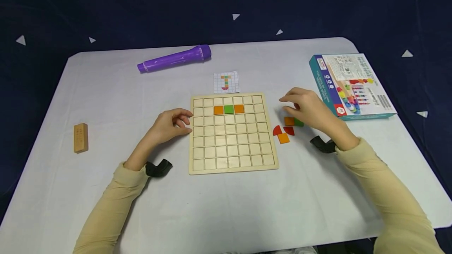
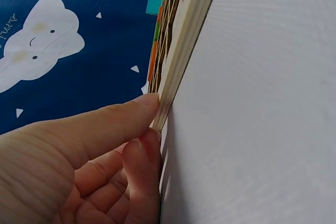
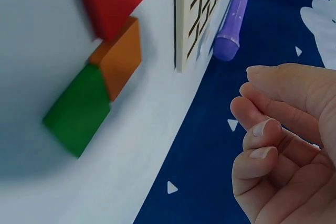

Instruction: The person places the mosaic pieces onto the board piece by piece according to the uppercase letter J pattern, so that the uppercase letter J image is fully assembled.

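On the white table (image 1: 106, 101), largest first: a wooden grid board (image 1: 231, 156) lying flat at centre, with orange, green and orange tiles (image 1: 228, 109) seated side by side in its second row. To its right, a teal-edged game box (image 1: 353, 85), printed face up; its lettering is too small to read. Behind the board, a purple tube (image 1: 174, 58) and a small pattern card (image 1: 226, 82) showing a coloured T figure. At far left, a wooden block (image 1: 81, 137). Just right of the board, loose pieces (image 1: 284, 130): orange squares, a green square, red quarter-rounds.

Left hand (image 1: 169, 124): fingers curled, thumb and fingertips pressed against the board's left edge. Right hand (image 1: 307, 109): hovering above the loose pieces, fingers loosely curled, apparently holding nothing.
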Demonstrator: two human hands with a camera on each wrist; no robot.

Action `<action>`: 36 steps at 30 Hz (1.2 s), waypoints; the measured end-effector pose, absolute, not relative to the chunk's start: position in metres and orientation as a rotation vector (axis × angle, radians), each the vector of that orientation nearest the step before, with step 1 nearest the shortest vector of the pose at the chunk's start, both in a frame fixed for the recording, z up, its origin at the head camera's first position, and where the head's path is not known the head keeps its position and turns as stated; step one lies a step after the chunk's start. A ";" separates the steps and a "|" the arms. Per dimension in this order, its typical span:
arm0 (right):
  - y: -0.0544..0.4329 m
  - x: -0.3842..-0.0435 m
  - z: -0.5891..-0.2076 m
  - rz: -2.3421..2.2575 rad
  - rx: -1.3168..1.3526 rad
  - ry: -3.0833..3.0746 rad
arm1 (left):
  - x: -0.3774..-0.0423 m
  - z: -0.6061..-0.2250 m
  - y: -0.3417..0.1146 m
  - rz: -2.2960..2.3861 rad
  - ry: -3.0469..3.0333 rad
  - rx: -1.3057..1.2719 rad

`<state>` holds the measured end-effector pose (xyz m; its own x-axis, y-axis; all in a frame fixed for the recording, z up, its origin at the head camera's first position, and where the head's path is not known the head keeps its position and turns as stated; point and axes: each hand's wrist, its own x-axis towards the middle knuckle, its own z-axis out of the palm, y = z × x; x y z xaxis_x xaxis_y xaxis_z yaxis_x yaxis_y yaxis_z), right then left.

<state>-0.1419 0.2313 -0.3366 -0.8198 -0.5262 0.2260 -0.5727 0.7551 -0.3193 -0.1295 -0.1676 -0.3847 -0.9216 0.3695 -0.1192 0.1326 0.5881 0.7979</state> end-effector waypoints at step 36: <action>0.262 -0.121 -0.363 0.625 0.900 -2.989 | -0.130 -0.385 -0.167 1.234 2.534 0.370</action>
<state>-0.1211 0.2615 -0.3633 -0.8393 -0.5390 0.0712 -0.5224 0.7631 -0.3806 -0.1300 -0.1669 -0.3851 -0.9226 0.3546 -0.1521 0.0989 0.5984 0.7950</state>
